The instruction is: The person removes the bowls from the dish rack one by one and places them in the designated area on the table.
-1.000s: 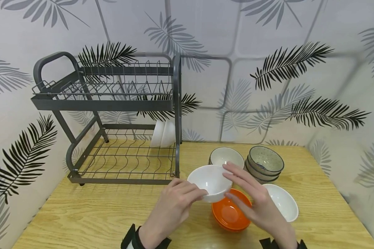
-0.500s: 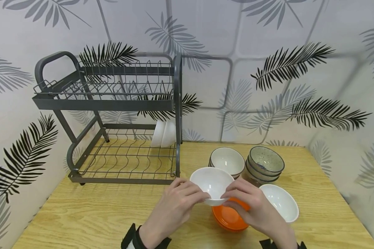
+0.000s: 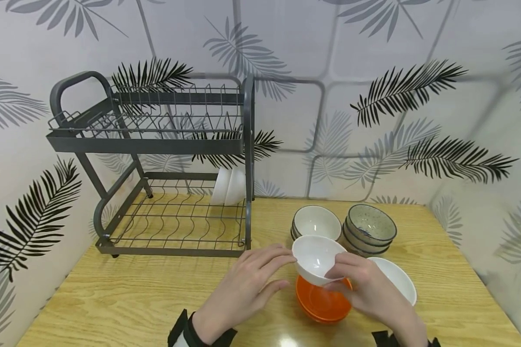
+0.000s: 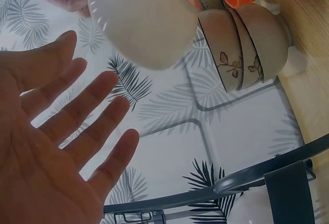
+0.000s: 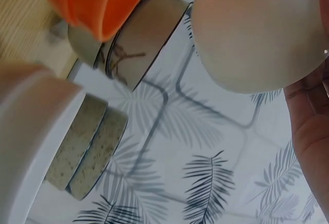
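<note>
My right hand point(image 3: 364, 284) pinches the near rim of a white bowl point(image 3: 314, 258), thumb below and fingers over the edge. The bowl is tilted, its inside toward the head camera, above a stack of orange bowls point(image 3: 325, 301). My left hand point(image 3: 247, 282) is at the bowl's left side, thumb apart from the fingers and fingertips close to the rim. In the left wrist view the fingers of this hand point(image 4: 85, 126) are spread with nothing between them. The right wrist view shows the underside of the white bowl point(image 5: 257, 34) beside the right hand point(image 5: 311, 124).
On the left stands a two-tier dish rack point(image 3: 173, 251), with two white bowls point(image 3: 229, 187) upright in its lower tier. Behind the orange stack are cream bowls point(image 3: 317, 221) and speckled bowls point(image 3: 371, 224). Another white bowl point(image 3: 397, 279) lies at the right.
Both hands held the white bowl half a second ago. The left hand has let go and its fingers have opened. The right hand has moved the bowl rightward, over the orange bowls.
</note>
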Demonstrator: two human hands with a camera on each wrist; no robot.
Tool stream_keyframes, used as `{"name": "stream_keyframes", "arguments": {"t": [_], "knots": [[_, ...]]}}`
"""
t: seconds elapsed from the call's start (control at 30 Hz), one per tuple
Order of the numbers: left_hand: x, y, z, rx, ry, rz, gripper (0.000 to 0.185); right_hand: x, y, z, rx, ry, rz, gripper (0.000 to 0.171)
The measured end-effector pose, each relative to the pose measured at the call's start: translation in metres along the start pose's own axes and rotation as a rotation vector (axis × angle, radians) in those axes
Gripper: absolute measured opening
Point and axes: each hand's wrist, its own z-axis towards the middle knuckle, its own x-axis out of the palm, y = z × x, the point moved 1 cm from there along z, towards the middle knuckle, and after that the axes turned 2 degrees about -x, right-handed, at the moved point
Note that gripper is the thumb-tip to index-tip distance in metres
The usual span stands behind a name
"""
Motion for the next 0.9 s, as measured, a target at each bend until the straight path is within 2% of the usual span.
{"name": "stream_keyframes", "arguments": {"t": [0.13, 0.3, 0.63, 0.9], "knots": [[-0.003, 0.002, -0.003, -0.029, 0.022, 0.006, 0.042, -0.006, -0.007, -0.005, 0.042, -0.012, -0.009, 0.017], [-0.005, 0.003, -0.003, -0.039, 0.03, 0.0, 0.041, -0.014, -0.014, -0.011, 0.093, -0.027, -0.03, 0.037], [-0.007, 0.004, -0.003, -0.055, 0.039, -0.018, 0.04, -0.027, -0.025, -0.038, 0.098, -0.055, -0.089, 0.038], [-0.008, 0.005, -0.003, -0.049, 0.035, -0.011, 0.04, -0.041, -0.026, -0.066, 0.148, -0.044, -0.204, 0.044]]}}
